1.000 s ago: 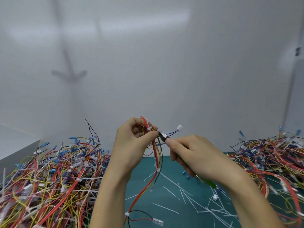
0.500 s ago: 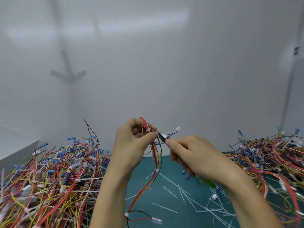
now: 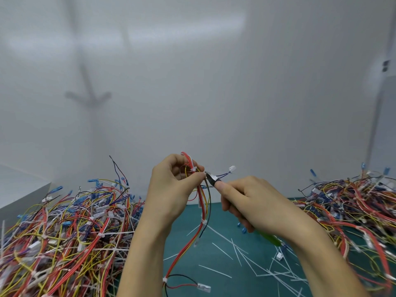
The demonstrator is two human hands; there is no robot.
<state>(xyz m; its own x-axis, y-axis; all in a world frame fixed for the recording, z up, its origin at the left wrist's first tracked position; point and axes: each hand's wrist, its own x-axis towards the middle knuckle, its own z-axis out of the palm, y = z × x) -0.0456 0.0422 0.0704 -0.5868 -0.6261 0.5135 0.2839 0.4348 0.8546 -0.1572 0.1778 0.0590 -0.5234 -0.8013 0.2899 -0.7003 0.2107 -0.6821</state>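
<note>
My left hand pinches a wire harness of red, yellow and black wires near its top, where a white cable tie binds it. The harness hangs down to a white connector over the green mat. My right hand grips small cutters with green handles. Their metal tip sits right beside my left thumb at the harness. A thin blue lead with a white plug sticks out to the right above the cutters.
A big tangled pile of harnesses covers the left of the green mat, and another pile lies at the right. Several cut white tie tails are strewn on the mat. A white wall stands behind, and a white box at far left.
Both hands hold much the same pose. The cutter tip stays at the harness by my left thumb, and the white plug has drifted slightly.
</note>
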